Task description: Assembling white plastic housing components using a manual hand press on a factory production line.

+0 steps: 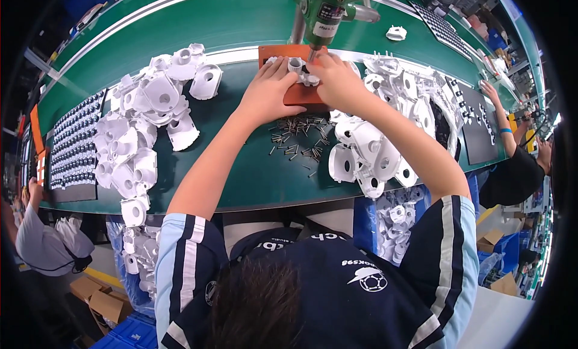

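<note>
Here the left hand (265,90) and right hand (338,79) both press, fingers curled, on a white plastic part (299,68) seated on the orange jig (288,53) under the green screwdriver (322,15), so fastening seems underway, screws (298,138) lying near.

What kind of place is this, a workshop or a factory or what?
Most likely a factory assembly line. A long green conveyor bench carries heaps of identical white plastic parts, loose screws lie by an orange jig under a hanging power screwdriver, and a co-worker's arm works farther along.
</note>
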Action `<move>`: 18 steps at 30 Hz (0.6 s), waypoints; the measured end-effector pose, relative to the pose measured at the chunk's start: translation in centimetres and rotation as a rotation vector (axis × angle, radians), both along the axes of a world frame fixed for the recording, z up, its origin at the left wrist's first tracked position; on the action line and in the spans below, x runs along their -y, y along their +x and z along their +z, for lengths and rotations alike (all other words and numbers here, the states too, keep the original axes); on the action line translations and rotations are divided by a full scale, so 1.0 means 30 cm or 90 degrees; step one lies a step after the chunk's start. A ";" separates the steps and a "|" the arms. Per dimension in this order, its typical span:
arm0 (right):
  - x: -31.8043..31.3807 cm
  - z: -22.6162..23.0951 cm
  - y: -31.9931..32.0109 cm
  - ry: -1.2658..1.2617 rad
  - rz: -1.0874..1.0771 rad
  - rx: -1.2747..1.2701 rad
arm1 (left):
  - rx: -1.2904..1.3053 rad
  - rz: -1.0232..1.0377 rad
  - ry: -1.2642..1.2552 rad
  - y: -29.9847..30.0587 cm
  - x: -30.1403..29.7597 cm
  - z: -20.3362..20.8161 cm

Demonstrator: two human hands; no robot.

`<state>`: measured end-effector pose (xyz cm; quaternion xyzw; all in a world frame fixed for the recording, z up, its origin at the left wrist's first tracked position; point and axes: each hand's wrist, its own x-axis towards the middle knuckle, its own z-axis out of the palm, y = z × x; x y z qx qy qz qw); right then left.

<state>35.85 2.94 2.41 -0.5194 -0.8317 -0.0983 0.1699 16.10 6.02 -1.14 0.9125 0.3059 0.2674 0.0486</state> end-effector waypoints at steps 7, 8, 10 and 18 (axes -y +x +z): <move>0.009 -0.004 0.042 -0.068 0.008 -0.059 | -0.007 0.007 0.001 0.004 -0.002 -0.003; 0.007 -0.003 0.053 -0.085 0.029 -0.082 | -0.017 0.009 0.004 0.005 0.001 -0.001; -0.001 0.031 0.068 -0.124 0.010 -0.112 | -0.018 0.008 0.007 0.003 -0.003 0.000; 0.000 0.003 0.056 -0.115 0.015 -0.005 | -0.028 0.004 0.006 0.006 -0.003 0.003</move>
